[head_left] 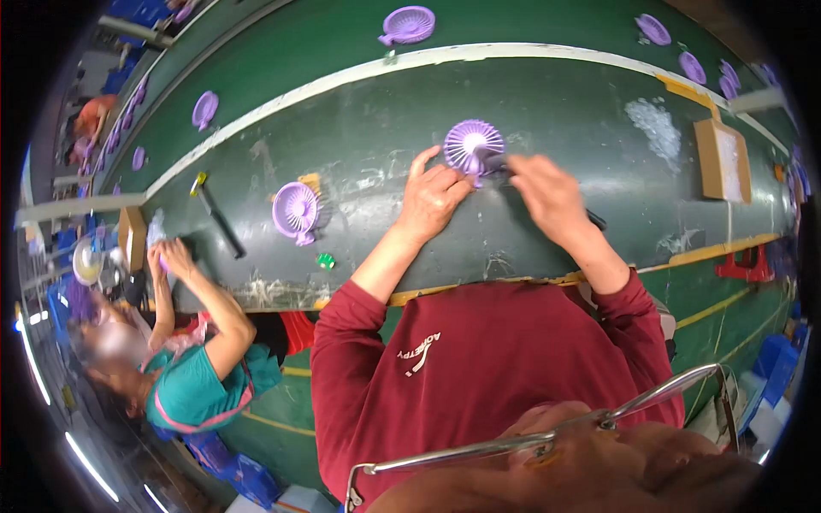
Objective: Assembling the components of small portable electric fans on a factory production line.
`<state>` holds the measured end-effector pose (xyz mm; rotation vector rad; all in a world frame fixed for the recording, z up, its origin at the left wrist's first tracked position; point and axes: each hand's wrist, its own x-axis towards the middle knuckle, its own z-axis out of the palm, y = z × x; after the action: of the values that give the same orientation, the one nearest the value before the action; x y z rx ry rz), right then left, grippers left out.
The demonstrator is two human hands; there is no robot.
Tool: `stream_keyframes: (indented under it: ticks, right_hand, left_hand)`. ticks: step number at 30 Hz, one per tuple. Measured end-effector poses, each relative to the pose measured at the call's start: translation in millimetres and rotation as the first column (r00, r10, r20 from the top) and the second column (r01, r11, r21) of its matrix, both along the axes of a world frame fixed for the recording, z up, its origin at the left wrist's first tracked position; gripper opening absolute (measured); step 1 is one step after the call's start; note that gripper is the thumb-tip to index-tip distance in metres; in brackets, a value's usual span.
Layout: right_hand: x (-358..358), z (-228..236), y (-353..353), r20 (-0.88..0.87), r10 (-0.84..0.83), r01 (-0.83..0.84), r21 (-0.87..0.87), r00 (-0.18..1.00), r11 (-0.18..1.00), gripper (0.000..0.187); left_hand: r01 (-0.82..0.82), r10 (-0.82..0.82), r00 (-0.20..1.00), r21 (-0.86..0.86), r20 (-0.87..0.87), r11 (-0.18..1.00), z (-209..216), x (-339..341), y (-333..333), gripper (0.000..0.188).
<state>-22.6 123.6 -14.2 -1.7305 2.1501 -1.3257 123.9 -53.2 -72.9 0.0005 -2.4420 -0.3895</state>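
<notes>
In front of me a purple round fan housing (472, 144) with radiating ribs lies on the green work surface. My left hand (434, 198) steadies it, fingers closed about its lower left rim and short neck. My right hand (552, 198) is wrapped round a black-handled hammer (596, 220), smeared by motion; its dark head (493, 162) is over the lower right of the housing. To the left, a second purple fan housing (296, 211) rests beside a small yellowish piece (309, 183). A green knob-like piece (326, 260) lies below it.
Another hammer (217, 215) lies at the left, near a co-worker's hands (174, 256) on a purple piece. More purple housings (408, 26) sit on the far strip beyond a white rail (479, 53). At right are small clear pieces (654, 128) and a cardboard box (723, 161).
</notes>
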Motion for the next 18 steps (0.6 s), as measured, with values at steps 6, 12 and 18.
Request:
stream_keyframes:
  ticks: [6,12,18]
  right_hand:
    - [-13,-17,34,0.070,0.002,-0.025,0.331,0.998,0.943,0.026]
    - [-47,-18,58,0.017,-0.036,0.030,0.262,0.999,0.965,0.020]
    - [-182,-11,84,-0.055,-0.590,0.588,-0.046,0.806,0.808,0.013]
  left_hand:
    - [0.017,-0.016,1.000,0.050,-0.014,0.999,9,-11,3,0.016]
    - [-0.137,0.136,0.984,0.000,-0.112,0.991,44,-57,12,0.017]
    - [-0.154,0.161,0.981,0.069,-0.105,0.986,60,-93,17,0.012]
